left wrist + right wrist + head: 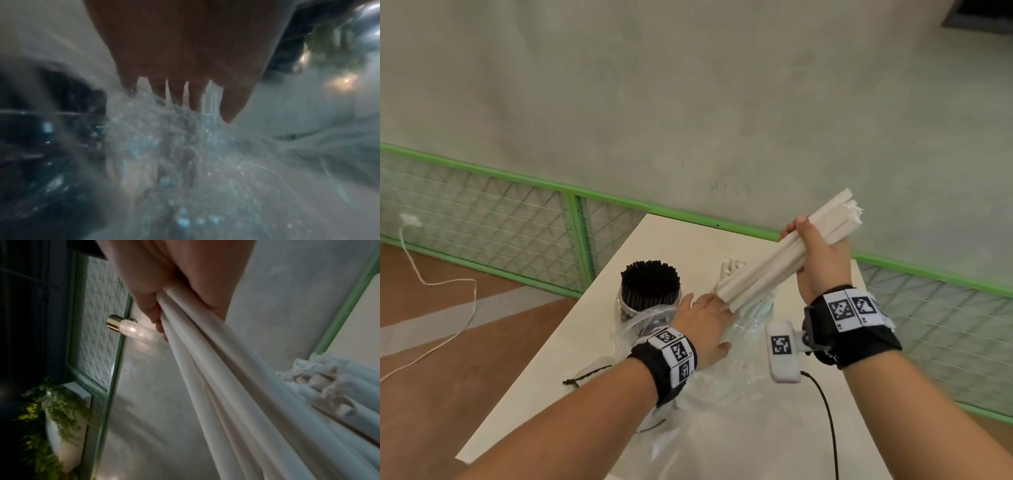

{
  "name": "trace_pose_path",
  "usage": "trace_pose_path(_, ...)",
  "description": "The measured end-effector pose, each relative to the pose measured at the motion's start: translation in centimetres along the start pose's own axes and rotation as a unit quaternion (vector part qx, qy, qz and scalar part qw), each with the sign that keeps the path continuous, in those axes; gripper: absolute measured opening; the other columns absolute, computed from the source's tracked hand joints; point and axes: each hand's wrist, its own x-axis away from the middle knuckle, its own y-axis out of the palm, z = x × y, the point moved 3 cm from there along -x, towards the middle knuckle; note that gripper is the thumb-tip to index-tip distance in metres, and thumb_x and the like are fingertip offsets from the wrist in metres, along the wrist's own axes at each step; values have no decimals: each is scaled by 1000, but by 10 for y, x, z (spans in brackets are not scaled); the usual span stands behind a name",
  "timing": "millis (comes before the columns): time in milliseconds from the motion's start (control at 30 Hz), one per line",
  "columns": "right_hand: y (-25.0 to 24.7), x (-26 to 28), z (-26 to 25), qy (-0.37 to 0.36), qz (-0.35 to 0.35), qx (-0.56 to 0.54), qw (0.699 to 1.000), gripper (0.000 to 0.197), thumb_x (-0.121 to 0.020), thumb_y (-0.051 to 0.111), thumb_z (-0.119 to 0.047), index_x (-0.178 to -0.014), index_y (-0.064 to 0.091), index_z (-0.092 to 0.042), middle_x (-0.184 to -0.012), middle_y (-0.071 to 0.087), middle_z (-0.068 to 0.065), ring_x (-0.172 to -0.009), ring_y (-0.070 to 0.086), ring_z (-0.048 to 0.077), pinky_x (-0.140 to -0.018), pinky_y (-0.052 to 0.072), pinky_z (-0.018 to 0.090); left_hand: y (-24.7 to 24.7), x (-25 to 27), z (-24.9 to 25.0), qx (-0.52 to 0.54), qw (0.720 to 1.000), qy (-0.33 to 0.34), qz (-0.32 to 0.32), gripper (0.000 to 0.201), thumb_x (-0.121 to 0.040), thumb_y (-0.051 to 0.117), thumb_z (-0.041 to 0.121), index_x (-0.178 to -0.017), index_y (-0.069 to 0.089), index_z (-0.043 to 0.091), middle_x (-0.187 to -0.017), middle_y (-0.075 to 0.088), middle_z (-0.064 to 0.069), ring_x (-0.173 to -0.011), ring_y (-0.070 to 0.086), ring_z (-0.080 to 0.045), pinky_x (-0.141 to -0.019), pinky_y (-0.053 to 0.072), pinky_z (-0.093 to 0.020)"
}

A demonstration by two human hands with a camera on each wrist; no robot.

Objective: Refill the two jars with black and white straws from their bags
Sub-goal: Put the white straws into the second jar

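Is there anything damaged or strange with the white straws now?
Yes. The top ends of the white straws in the right hand look frayed and ragged, not cleanly cut. The bundle is tilted, not upright.

White straws (774, 260) in a bundle; black straws (650, 281) in a clear jar (626, 305). Cream table (571, 359). Black wristbands (859, 339) bear black-and-white square codes. Green railing (575, 226), criss-cross mesh, brown floor (431, 394), clear bag (722, 387).

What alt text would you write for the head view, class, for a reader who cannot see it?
The right hand grips a slanted bundle of white straws above a white table. The left hand rests on clear plastic beside a jar of black straws.
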Motion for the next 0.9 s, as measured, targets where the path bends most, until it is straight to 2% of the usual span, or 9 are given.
trace_pose_path(33,1,0,4,5,-7,17,1000,5,-79,65,-20,-76,62,-18,-67,66,-1,-76,60,25,-80,46,45,2,-2,0,-7,1000,-3,-11,64,-90,45,48,-145,23,23,-152,23,-5,-141,16,-25,-115,9,-53)
trace_pose_path(100,1,-1,11,11,-6,64,998,9,-77,65,-24,-68,66,-22,-67,69,0,-78,62,26,-84,49,48,7,-3,-1,-3,1000,-7,-16,65,-89,46,47,-145,23,24,-153,21,-5,-142,12,-25,-115,6,-52)
trace_pose_path(167,-2,-6,17,9,6,99,995,14,-78,65,-26,-64,67,-22,-69,71,-1,-80,64,26,-88,49,51,10,-3,-4,19,1000,-11,0,63,-88,50,42,-143,22,31,-154,16,-4,-143,8,-27,-116,4,-53)
trace_pose_path(300,-3,-17,21,-2,14,115,993,6,-79,65,-27,-77,61,-23,-69,70,-2,-80,65,26,-88,51,56,14,1,-8,24,1000,-15,9,69,-86,52,35,-144,14,40,-155,11,-4,-144,3,-29,-115,3,-54)
trace_pose_path(467,13,-29,21,-15,-5,116,993,18,-87,64,-17,-100,55,-9,-73,67,-2,-71,67,16,-82,54,49,11,1,-8,-8,1000,-16,2,74,-87,51,33,-147,8,36,-156,10,-7,-143,9,-29,-114,4,-55)
trace_pose_path(567,19,-34,24,-19,-6,125,992,19,-88,64,-18,-101,54,-8,-72,66,-1,-69,66,14,-80,54,47,10,0,-7,-15,1000,-16,3,73,-86,52,33,-147,11,35,-155,12,-8,-141,16,-29,-114,4,-55)
trace_pose_path(700,19,-32,33,-25,-34,163,986,19,-85,65,-27,-94,58,-12,-70,68,-3,-74,65,19,-79,53,46,7,0,-7,-24,1000,-13,1,71,-86,52,32,-146,15,35,-155,14,-9,-139,22,-30,-113,5,-55)
trace_pose_path(833,17,-21,45,-12,-67,200,977,31,-88,66,-25,-105,59,0,-75,71,-3,-78,68,14,-74,55,35,5,-1,-8,-30,999,-12,-5,69,-86,52,33,-145,17,36,-154,15,-8,-137,24,-30,-113,4,-55)
trace_pose_path(900,13,-15,50,-4,-68,206,976,32,-88,66,-25,-106,60,0,-76,72,-3,-79,69,12,-73,54,33,5,-2,-9,-31,999,-11,-9,69,-86,51,32,-145,16,36,-154,15,-8,-137,25,-30,-114,5,-54)
